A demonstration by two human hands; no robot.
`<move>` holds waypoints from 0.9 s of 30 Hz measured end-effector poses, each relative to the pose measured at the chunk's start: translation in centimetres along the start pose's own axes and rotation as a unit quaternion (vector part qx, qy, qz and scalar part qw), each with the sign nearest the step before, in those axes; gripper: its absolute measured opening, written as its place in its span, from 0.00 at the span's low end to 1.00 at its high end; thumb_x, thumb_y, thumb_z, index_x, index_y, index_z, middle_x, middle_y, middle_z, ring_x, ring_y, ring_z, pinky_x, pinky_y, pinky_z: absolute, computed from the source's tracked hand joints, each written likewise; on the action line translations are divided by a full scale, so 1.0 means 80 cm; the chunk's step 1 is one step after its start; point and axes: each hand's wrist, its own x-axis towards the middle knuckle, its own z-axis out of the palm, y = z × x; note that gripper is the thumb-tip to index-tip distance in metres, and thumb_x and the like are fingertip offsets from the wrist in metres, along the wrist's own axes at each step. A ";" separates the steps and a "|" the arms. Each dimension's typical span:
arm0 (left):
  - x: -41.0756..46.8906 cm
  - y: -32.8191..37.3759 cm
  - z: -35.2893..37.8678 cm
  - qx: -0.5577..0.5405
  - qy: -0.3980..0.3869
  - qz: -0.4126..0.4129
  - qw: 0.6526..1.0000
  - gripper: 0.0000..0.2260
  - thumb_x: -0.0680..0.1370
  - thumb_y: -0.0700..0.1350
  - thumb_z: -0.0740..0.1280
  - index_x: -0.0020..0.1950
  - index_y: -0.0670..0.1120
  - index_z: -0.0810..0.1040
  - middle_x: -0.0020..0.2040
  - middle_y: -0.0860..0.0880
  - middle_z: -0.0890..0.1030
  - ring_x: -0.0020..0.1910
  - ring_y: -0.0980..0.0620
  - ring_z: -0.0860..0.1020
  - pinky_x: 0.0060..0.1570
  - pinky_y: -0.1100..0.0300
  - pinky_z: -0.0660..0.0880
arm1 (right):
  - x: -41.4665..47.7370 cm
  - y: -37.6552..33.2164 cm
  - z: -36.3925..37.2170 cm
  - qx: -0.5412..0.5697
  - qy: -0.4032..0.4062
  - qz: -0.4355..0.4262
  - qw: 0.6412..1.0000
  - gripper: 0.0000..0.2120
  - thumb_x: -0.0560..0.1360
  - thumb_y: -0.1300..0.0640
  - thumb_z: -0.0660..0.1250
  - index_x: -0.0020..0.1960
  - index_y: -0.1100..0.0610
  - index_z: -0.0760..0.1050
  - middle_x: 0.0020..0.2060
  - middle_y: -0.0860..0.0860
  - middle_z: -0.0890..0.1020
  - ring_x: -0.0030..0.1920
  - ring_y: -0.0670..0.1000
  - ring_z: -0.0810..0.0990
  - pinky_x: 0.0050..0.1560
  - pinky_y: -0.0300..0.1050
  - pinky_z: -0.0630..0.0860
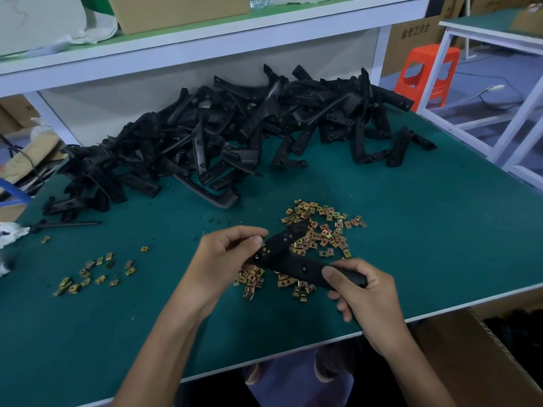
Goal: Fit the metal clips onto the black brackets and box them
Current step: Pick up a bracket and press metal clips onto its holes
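Note:
I hold one black bracket (289,254) just above the green table (411,230), over a scatter of brass-coloured metal clips (320,230). My right hand (364,295) grips its near end, thumb on top. My left hand (226,254) pinches the bracket's bend, thumb and fingers curled at its edge; whether a clip sits under the fingers I cannot tell. A big heap of black brackets (223,136) fills the back of the table. A smaller group of clips (94,274) lies at the left.
An open cardboard box (482,356) stands below the table's front right edge. A shelf (176,51) with a carton runs above the heap. An orange stool (426,74) and a white frame stand at the right. Crumpled white material (8,233) lies at the left edge.

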 end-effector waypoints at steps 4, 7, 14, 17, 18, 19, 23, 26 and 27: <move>-0.004 0.000 -0.002 0.038 -0.001 0.034 0.999 0.10 0.79 0.45 0.72 0.51 0.62 0.86 0.43 0.54 0.86 0.40 0.56 0.81 0.41 0.66 0.77 | 0.001 0.000 0.001 0.005 0.004 0.000 1.000 0.05 0.73 0.50 0.77 0.45 0.50 0.85 0.28 0.56 0.81 0.26 0.50 0.74 0.23 0.43 0.71; -0.008 -0.004 0.000 0.152 0.005 0.064 0.986 0.16 0.72 0.53 0.76 0.59 0.64 0.81 0.50 0.63 0.82 0.49 0.61 0.81 0.52 0.64 0.77 | 0.001 -0.001 0.002 0.004 0.013 0.002 1.000 0.04 0.73 0.50 0.76 0.44 0.50 0.85 0.29 0.56 0.81 0.25 0.50 0.74 0.23 0.42 0.72; -0.013 -0.012 0.016 0.252 0.064 0.135 0.956 0.17 0.75 0.47 0.75 0.63 0.57 0.80 0.51 0.62 0.78 0.55 0.64 0.75 0.53 0.74 0.68 | 0.000 0.000 0.002 -0.004 0.018 0.001 1.000 0.02 0.75 0.53 0.76 0.44 0.50 0.84 0.29 0.55 0.81 0.26 0.50 0.75 0.24 0.42 0.72; -0.016 -0.013 0.017 0.258 0.059 0.145 0.953 0.14 0.76 0.47 0.74 0.61 0.55 0.81 0.51 0.62 0.79 0.56 0.62 0.76 0.57 0.66 0.71 | 0.000 -0.001 0.003 -0.004 0.021 -0.002 1.000 0.03 0.74 0.52 0.76 0.44 0.50 0.84 0.29 0.56 0.81 0.25 0.50 0.75 0.23 0.43 0.72; -0.016 -0.013 0.018 0.258 0.056 0.147 0.953 0.14 0.77 0.47 0.74 0.62 0.55 0.81 0.52 0.63 0.79 0.57 0.63 0.76 0.58 0.66 0.71 | 0.000 -0.001 0.003 -0.005 0.022 -0.002 1.000 0.03 0.73 0.51 0.76 0.43 0.50 0.84 0.29 0.56 0.81 0.25 0.50 0.75 0.23 0.42 0.72; -0.017 -0.013 0.017 0.257 0.055 0.148 0.954 0.14 0.77 0.48 0.73 0.62 0.56 0.81 0.52 0.64 0.79 0.57 0.64 0.75 0.58 0.66 0.71 | 0.000 -0.001 0.003 -0.005 0.024 -0.002 1.000 0.03 0.73 0.51 0.76 0.43 0.50 0.84 0.29 0.56 0.81 0.25 0.50 0.75 0.23 0.42 0.72; -0.014 -0.015 0.012 0.225 0.067 0.125 0.964 0.15 0.75 0.51 0.75 0.60 0.60 0.80 0.52 0.65 0.80 0.55 0.67 0.76 0.56 0.68 0.72 | 0.000 0.001 0.004 -0.001 0.022 -0.003 1.000 0.05 0.72 0.49 0.76 0.45 0.50 0.84 0.29 0.56 0.81 0.25 0.50 0.75 0.23 0.42 0.72; -0.010 -0.017 0.013 0.265 0.079 0.165 0.947 0.09 0.75 0.49 0.76 0.54 0.54 0.82 0.52 0.62 0.79 0.54 0.63 0.76 0.55 0.67 0.70 | -0.001 0.001 0.004 0.003 0.021 -0.005 1.000 0.07 0.71 0.47 0.77 0.45 0.49 0.84 0.29 0.56 0.82 0.26 0.49 0.75 0.24 0.42 0.72; -0.009 -0.018 0.014 0.274 0.078 0.180 0.942 0.08 0.75 0.49 0.76 0.53 0.53 0.82 0.52 0.61 0.79 0.55 0.61 0.76 0.56 0.67 0.70 | -0.001 0.002 0.004 0.005 0.023 -0.007 1.000 0.07 0.71 0.47 0.77 0.45 0.49 0.84 0.30 0.56 0.82 0.26 0.49 0.75 0.24 0.42 0.72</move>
